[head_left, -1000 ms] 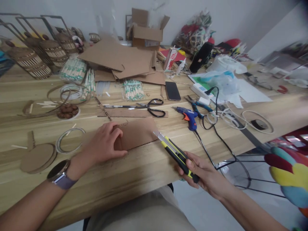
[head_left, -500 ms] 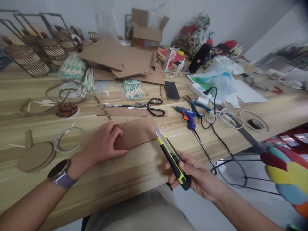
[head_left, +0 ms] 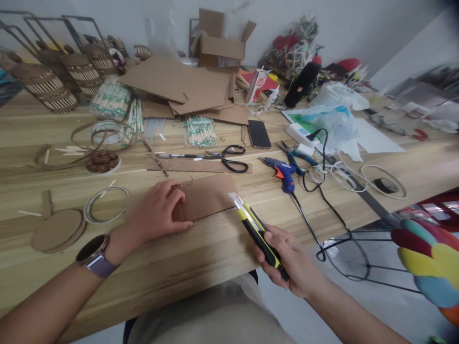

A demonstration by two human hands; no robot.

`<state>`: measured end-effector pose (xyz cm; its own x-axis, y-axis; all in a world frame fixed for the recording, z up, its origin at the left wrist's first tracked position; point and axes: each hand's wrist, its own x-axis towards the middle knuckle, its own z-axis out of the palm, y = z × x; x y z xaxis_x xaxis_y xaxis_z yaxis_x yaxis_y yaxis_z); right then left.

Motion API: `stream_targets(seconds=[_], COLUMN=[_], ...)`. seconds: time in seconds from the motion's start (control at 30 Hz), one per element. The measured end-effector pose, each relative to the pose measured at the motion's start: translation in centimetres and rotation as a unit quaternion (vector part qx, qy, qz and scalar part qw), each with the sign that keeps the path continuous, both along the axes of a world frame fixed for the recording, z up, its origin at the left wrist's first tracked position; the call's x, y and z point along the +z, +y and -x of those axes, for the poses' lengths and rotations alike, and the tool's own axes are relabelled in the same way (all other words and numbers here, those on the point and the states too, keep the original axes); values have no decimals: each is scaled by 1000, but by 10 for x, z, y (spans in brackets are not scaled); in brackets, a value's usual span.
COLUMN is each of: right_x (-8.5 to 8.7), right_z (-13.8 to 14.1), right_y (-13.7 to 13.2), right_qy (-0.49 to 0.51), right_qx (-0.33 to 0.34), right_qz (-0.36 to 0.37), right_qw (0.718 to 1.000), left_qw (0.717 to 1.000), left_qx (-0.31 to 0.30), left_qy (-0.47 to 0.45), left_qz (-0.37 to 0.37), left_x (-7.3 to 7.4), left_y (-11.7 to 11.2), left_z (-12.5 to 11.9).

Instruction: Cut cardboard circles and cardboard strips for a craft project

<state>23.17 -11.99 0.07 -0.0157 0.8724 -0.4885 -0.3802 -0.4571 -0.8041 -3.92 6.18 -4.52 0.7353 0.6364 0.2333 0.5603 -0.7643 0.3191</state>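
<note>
My left hand [head_left: 158,210] grips the left end of a rectangular cardboard piece [head_left: 211,193] on the table, fingers bent over it and thumb at its near edge. In my right hand [head_left: 283,260] is a yellow-and-black utility knife [head_left: 258,234], its blade out and pointing up and left. The blade tip is by the cardboard's right end; whether it touches cannot be told. Just beyond the piece lie a long cardboard strip [head_left: 201,165] and black-handled scissors [head_left: 233,157].
A blue glue gun [head_left: 283,174] with its cord and pliers [head_left: 299,160] lie to the right. Cardboard discs [head_left: 57,231], a tape ring [head_left: 106,204] and a bowl of brown balls [head_left: 103,162] are left. Behind are a phone [head_left: 258,134] and stacked cardboard sheets [head_left: 161,81].
The right thumb has moved a little forward along the knife handle, and the knife has turned slightly. My left hand keeps its hold on the cardboard. The whole view has shifted slightly.
</note>
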Motion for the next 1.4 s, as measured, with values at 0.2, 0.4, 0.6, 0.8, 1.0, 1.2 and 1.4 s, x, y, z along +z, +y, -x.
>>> stream_targets(seconds=[0.2,0.4,0.6,0.8,1.0,1.2,1.4], right_x=[-2,-3,-6,-6,0,2,6], right_z=[-5,-15,-14,-20,-54,-99,-115], right_y=[-6,-16,-15,-13,-6,10,29], right_qy=[28,54,14,-70,-125,-342,-530], right_qx=[-6,5,-29,-70,-81,-19,119], right_qz=[-23,-63,-49,5,47,51,-123], right_qw=[999,997,998,995,988,938,831], left_qw=[1000,1000,1000,1000,999,998,996], left_qx=[3,5,6,-5,-11,-21,-33], left_qy=[2,8,9,15,5,15,44], left_qz=[-5,-1,-4,-20,-33,-52,-64], left_x=[0,1,0,2,0,-3,-2], left_y=[0,-1,-1,-1,-1,0,-1], left_z=[-1,-1,-1,-2,0,1,1])
